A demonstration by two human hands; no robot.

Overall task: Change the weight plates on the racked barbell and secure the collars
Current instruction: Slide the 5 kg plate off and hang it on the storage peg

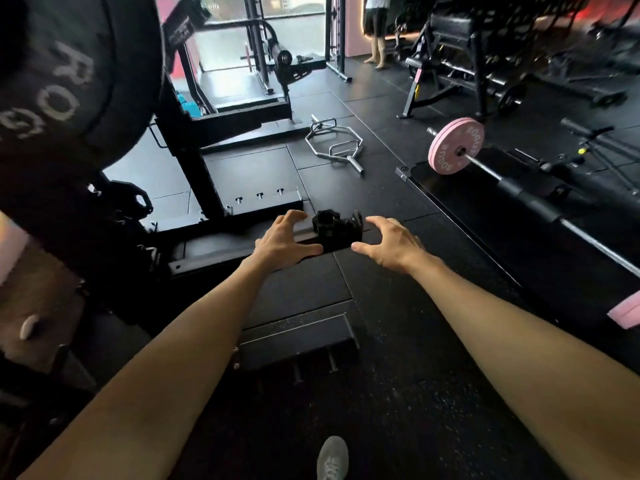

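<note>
The floor (398, 393) is black rubber matting, speckled in the foreground and laid in square tiles further back. A black rack (194, 157) stands at left, its base rails running across the matting toward the centre. At the upper left, very close to the camera, a large black plate (65, 81) with pale lettering fills the corner; it is blurred, and the bar it sits on cannot be made out. At right a second barbell (540, 192) lies on a low platform (415, 181), carrying pink plates (455, 145) at its near end. A chrome hex bar (334, 142) lies flat on the tiles between the rack and that platform. A person (376, 29) stands at the far wall, seen only from the waist down. Both forearms reach forward from the bottom edge. The left hand (285, 240) is open, fingers spread and curled, resting on or just above the rack's base rail, just left of the collars; whether it touches the rail cannot be told. The right hand (391, 242) is likewise open, thumb and fingers arched in a wide span, holding nothing. The collars (336, 226), two black clamp types side by side, sit on the base rail between the two hands, neither gripped. A grey shoe (332, 459) shows at the bottom edge.
</note>
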